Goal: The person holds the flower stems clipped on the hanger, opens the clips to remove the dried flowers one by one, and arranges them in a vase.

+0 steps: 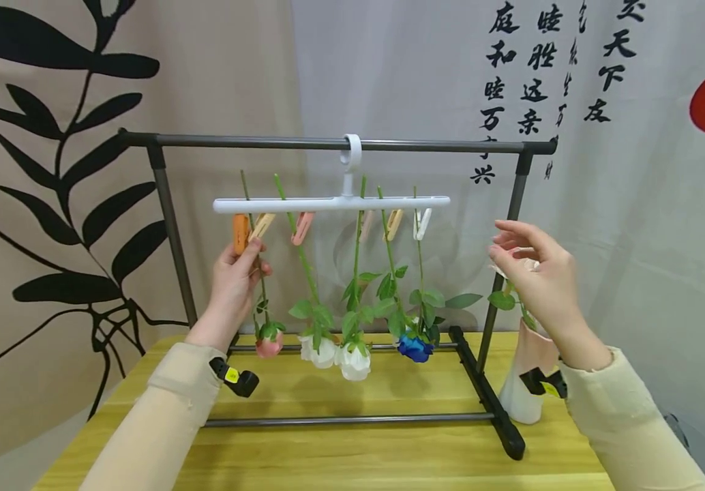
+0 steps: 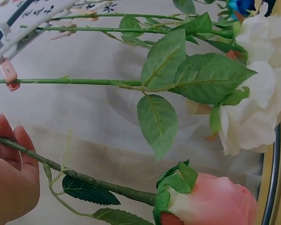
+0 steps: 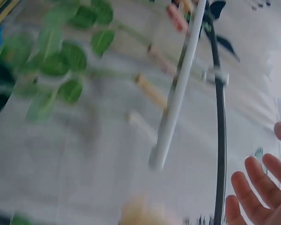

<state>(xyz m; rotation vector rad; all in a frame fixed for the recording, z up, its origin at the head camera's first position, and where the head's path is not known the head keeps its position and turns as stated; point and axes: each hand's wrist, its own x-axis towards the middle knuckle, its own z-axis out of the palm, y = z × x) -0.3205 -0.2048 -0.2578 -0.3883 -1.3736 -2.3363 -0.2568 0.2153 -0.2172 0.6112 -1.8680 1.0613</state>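
The left hand (image 1: 236, 276) is pinching the tan clothespin (image 1: 262, 226), the right hand (image 1: 543, 276) is grasping nothing; over-squeezing could drop the pink rose (image 1: 269, 345).

Curtained indoor space, calligraphy-printed cloth (image 1: 414, 75), wood-grain table (image 1: 352, 460)

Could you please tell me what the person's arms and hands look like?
The left hand and right hand wear no gloves. The left sleeve and right sleeve are long and cream-coloured. At each cuff sits a small black device, the left device and right device, each with a yellow marking.
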